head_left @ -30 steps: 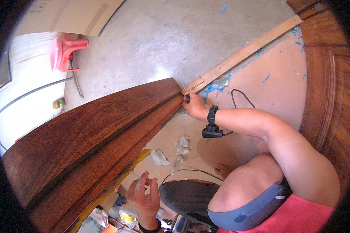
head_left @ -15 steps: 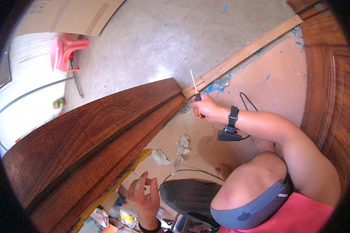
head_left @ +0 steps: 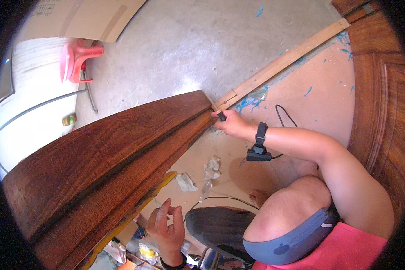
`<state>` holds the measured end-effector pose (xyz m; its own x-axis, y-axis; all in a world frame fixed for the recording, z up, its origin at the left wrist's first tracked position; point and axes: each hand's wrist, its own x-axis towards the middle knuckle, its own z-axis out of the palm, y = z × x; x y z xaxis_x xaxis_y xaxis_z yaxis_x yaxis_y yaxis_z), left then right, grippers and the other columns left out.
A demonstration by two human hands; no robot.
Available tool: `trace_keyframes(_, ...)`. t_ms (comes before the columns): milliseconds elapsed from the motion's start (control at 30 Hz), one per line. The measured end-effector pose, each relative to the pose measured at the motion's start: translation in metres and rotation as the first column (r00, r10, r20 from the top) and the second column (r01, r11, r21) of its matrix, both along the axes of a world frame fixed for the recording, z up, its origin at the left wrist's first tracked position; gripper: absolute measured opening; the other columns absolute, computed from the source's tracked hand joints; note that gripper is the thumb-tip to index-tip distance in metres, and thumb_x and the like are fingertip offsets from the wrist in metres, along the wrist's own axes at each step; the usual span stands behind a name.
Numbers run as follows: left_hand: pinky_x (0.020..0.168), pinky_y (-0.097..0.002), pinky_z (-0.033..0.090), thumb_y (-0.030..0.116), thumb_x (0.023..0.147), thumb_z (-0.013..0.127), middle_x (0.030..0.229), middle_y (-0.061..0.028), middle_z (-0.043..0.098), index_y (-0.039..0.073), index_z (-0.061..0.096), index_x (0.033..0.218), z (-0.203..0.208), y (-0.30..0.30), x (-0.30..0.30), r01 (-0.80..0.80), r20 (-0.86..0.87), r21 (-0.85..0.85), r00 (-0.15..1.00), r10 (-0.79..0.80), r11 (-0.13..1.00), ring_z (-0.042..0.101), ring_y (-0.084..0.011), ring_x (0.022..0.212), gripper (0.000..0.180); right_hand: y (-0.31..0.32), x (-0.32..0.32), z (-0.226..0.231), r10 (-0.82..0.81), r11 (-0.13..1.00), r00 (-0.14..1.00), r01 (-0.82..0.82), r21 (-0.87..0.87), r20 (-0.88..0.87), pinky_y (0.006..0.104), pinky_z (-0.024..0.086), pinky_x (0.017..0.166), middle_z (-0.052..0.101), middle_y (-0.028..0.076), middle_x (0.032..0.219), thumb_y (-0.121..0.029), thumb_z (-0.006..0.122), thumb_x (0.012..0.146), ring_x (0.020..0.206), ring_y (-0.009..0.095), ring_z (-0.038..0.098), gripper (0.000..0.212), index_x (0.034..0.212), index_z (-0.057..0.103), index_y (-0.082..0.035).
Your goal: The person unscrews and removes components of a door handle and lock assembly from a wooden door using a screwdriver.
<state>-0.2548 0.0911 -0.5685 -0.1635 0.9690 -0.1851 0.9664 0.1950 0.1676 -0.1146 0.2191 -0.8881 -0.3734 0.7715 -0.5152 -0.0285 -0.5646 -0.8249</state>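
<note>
My right hand [head_left: 233, 123] is closed round a screwdriver [head_left: 221, 116] with a dark handle. Its thin shaft slants up and to the left, by the end of a long dark brown wooden moulding [head_left: 135, 130]. The fingers are close to that end; whether the tip touches the wood I cannot tell. A pale wooden strip [head_left: 279, 66] runs from there to the upper right. Lower down, my left hand [head_left: 167, 230] is raised beside the moulding's near edge, fingers loosely bent and apart, holding nothing.
Crumpled white paper [head_left: 186, 182] and blue scraps [head_left: 249, 104] lie on the floor. A carved brown wooden panel [head_left: 378, 90] stands at the right. At the upper left are a pink plastic stool [head_left: 81, 58] and a cardboard sheet [head_left: 83, 18]. A black cable [head_left: 287, 114] trails behind my right arm.
My right hand has moved slightly left with the screwdriver, which has tilted leftward, bringing its shaft to the moulding's end. My left hand has stayed in place.
</note>
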Motion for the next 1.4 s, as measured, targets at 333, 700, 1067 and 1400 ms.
trace_keyframes(333,0.06,-0.0367,0.049,0.003,0.079,0.075,0.072,-0.0086,0.065,0.001,0.067,0.106,-0.001,-0.006,-0.005,0.003,0.014,0.041,1.0,-0.003,0.999,0.062,-0.0245,0.065,0.029,-0.013,-0.017,0.018,-0.052,0.959,0.99,0.013,0.284,0.128,0.0412,0.051,0.07,0.068,0.02,0.087,-0.012,0.076,0.074,0.081,0.035,0.067,0.029,0.1,0.065,-0.004)
trace_keyframes(700,0.06,-0.0359,0.049,0.002,0.079,0.074,0.072,-0.0078,0.065,0.002,0.065,0.108,-0.001,-0.008,-0.006,0.075,-0.012,0.035,0.997,-0.074,0.997,0.063,-0.0237,0.065,0.031,-0.006,-0.013,0.015,-0.032,0.909,0.995,-0.011,0.417,0.097,0.0414,0.05,0.063,0.065,0.02,0.075,-0.01,0.075,0.076,0.07,0.034,0.066,0.022,0.095,0.064,-0.005)
trace_keyframes(1067,0.058,-0.0351,0.048,0.002,0.08,0.074,0.072,-0.0077,0.064,0.001,0.064,0.111,-0.002,-0.009,-0.005,0.043,0.014,0.044,0.999,-0.043,0.998,0.062,-0.023,0.064,0.033,0.006,0.025,0.032,-0.127,0.981,0.965,0.087,-0.175,-0.229,0.0325,0.051,0.068,0.068,0.008,0.08,-0.008,0.069,0.081,0.074,0.016,0.064,0.014,0.093,0.065,0.0)
trace_keyframes(1400,0.059,-0.0357,0.048,0.001,0.08,0.074,0.072,-0.0079,0.064,0.002,0.064,0.11,-0.003,-0.004,-0.002,0.061,0.014,0.032,0.998,-0.061,0.998,0.062,-0.0237,0.064,0.032,0.004,0.007,-0.011,0.15,0.89,0.917,-0.288,0.354,0.37,0.0486,0.052,0.077,0.068,0.022,0.085,-0.02,0.074,0.077,0.085,0.04,0.066,0.025,0.097,0.068,-0.005)
